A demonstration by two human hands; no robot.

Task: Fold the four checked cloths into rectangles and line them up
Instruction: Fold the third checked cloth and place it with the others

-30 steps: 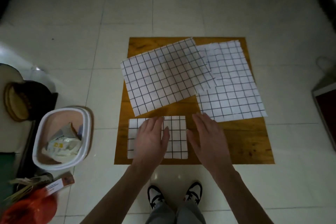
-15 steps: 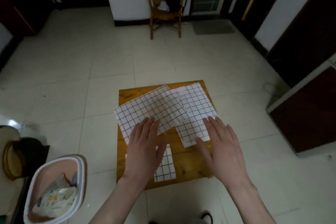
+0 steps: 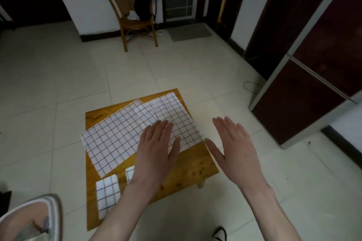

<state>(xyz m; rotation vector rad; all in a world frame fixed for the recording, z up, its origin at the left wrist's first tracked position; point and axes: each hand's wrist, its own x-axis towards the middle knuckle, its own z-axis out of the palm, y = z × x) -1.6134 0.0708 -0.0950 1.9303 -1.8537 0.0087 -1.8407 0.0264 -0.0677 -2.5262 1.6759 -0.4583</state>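
Note:
A low wooden table (image 3: 188, 170) stands on the tiled floor. On it lie two unfolded white checked cloths: a large one (image 3: 117, 135) at the left, overlapping another (image 3: 176, 113) at the back right. A folded checked cloth (image 3: 107, 193) lies at the table's near left corner. A second checked piece (image 3: 129, 174) shows beside it, mostly hidden by my left forearm. My left hand (image 3: 156, 148) hovers flat with straight fingers over the cloths' near edges. My right hand (image 3: 234, 143) is spread open above the table's right edge. Neither holds anything.
A white plastic bin (image 3: 49, 219) stands on the floor at the near left. A wooden chair (image 3: 135, 17) with a dark bag stands by the far wall. A dark cabinet (image 3: 305, 100) is at the right. My shoe (image 3: 220, 234) shows at the bottom.
The view has tilted up from the table toward the room. Both hands have lifted off the folded cloth and moved forward and right, fingers still straight.

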